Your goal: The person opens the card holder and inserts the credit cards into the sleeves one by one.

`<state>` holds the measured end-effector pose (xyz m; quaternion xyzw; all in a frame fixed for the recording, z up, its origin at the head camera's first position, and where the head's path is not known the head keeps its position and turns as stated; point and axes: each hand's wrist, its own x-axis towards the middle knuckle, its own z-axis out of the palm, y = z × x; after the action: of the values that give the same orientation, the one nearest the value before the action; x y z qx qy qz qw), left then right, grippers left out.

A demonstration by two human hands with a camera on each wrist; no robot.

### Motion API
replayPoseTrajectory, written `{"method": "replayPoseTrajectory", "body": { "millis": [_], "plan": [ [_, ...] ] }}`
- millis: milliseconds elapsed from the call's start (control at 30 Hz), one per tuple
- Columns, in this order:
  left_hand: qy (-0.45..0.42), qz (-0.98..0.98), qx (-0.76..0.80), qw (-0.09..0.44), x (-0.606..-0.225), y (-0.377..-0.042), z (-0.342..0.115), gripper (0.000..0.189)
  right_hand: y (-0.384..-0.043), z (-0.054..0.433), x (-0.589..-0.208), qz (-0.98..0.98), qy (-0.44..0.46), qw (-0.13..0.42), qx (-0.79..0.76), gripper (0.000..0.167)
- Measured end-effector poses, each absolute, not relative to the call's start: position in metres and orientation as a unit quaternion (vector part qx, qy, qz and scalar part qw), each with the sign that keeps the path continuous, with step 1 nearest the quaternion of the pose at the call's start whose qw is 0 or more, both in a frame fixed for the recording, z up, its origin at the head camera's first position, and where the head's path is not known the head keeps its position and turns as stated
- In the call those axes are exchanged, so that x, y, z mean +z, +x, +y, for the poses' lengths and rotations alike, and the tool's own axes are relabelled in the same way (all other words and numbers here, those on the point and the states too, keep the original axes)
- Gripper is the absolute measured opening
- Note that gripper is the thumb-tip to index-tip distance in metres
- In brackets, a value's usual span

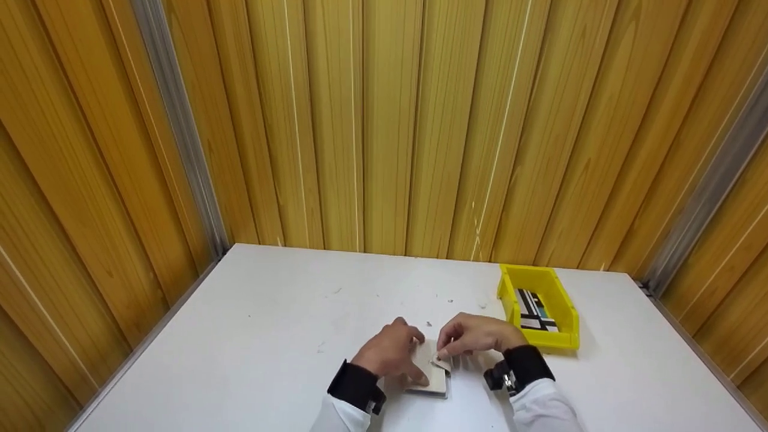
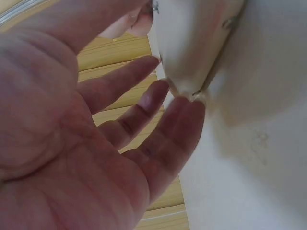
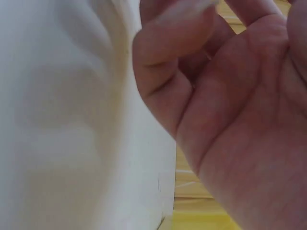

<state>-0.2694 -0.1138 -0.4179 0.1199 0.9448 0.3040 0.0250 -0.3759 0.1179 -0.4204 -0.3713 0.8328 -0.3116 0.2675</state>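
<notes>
A small flat cream case (image 1: 433,383) with a snap strap (image 1: 443,363) at its right edge lies on the white table in the head view. My left hand (image 1: 387,353) holds it from the left, thumb on its face near the bottom and fingers at the far edge. In the left wrist view, those fingertips (image 2: 189,115) meet one end of the case (image 2: 194,38), where small metal fittings show. Thumb and forefinger of my right hand (image 1: 477,335) pinch the strap. The right wrist view shows that hand's curled fingers (image 3: 165,52); the case is out of sight there.
A yellow bin (image 1: 567,312) stands to the right beyond my right hand, with a black, white and blue patterned item (image 1: 531,306) inside. Small scraps (image 1: 450,300) dot the white table (image 1: 270,324). Wood-patterned walls (image 1: 384,132) enclose the back and sides.
</notes>
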Motion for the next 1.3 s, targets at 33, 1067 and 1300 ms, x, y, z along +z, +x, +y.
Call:
{"method": "replayPoseTrajectory", "body": {
  "millis": [33, 1067, 1300],
  "plan": [
    [0.121, 0.946, 0.299, 0.025, -0.419, -0.27, -0.114, 0.07, -0.375, 0.116, -0.421, 0.834, -0.371, 0.265, -0.311, 0.015],
    [0.131, 0.963, 0.235, 0.02, -0.416, -0.271, -0.112, 0.082, -0.361, 0.088, -0.41, 0.879, -0.339, 0.216, -0.256, 0.009],
    [0.124, 0.964, 0.235, 0.028, -0.424, -0.268, -0.112, 0.082, -0.35, 0.079, -0.412, 0.906, -0.272, 0.216, -0.242, 0.01]
  ]
}}
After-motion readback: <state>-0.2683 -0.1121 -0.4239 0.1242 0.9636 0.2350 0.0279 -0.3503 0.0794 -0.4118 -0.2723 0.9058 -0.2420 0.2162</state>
